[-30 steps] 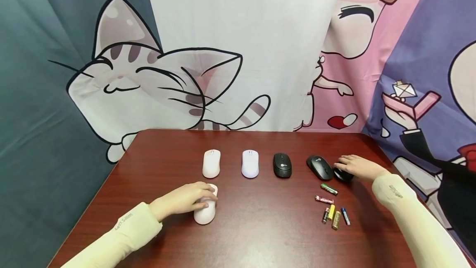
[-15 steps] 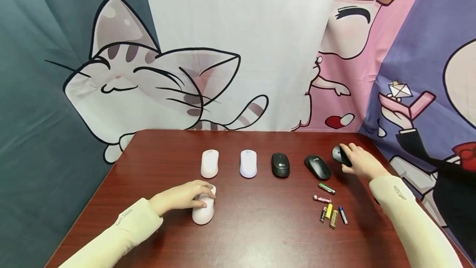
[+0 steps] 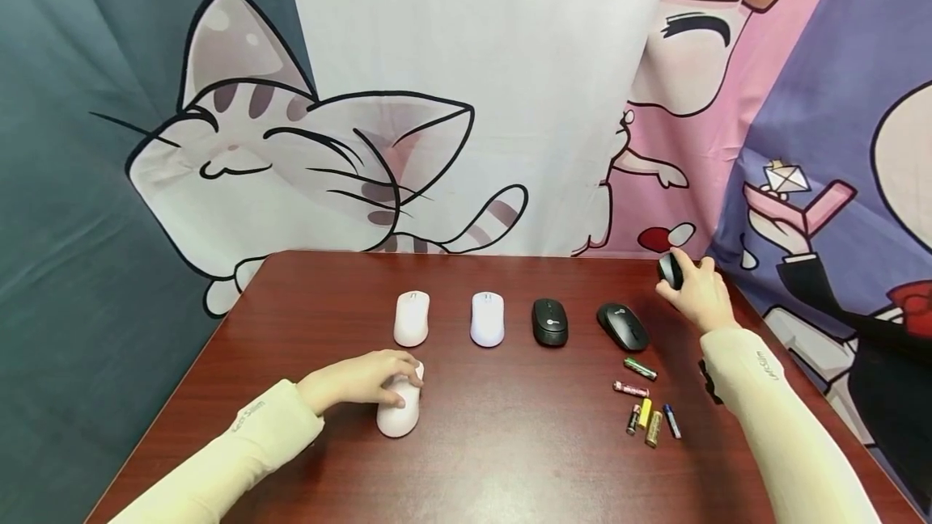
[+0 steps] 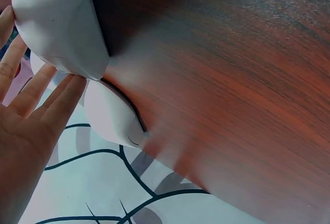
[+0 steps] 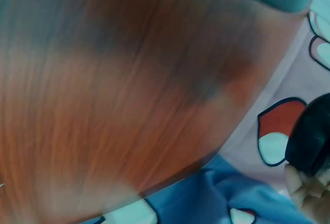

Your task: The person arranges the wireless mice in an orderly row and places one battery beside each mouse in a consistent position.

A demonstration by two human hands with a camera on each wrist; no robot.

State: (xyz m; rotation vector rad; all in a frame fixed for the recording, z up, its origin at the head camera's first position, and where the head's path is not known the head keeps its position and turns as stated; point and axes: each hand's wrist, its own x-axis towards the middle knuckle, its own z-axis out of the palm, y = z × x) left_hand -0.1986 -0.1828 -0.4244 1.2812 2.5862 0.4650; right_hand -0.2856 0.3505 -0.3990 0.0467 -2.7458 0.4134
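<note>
My left hand (image 3: 364,382) holds a white computer mouse (image 3: 398,412) on the table, with its thumb on the near side and fingers over the front. In the left wrist view the fingers (image 4: 62,100) meet the edge of that mouse (image 4: 59,22). At the table's far right corner my right hand (image 3: 702,293) grips a black-and-grey computer mouse (image 3: 670,271). The right wrist view shows this mouse (image 5: 312,136) dark against the curtain, cut off by the frame edge. The fingers (image 5: 304,188) are partly visible beneath it.
Along the back stand a white mouse (image 3: 412,319), a pale lilac-white mouse (image 3: 487,319) and two black mice, one upright (image 3: 549,323), one angled (image 3: 622,327). Several loose batteries (image 3: 645,412) lie at the right. Printed curtains (image 3: 466,39) hang behind the brown table (image 3: 510,459).
My right hand has lifted the black-and-grey mouse from beside the angled black one and carried it away toward the far right corner. The left hand stays on the white mouse.
</note>
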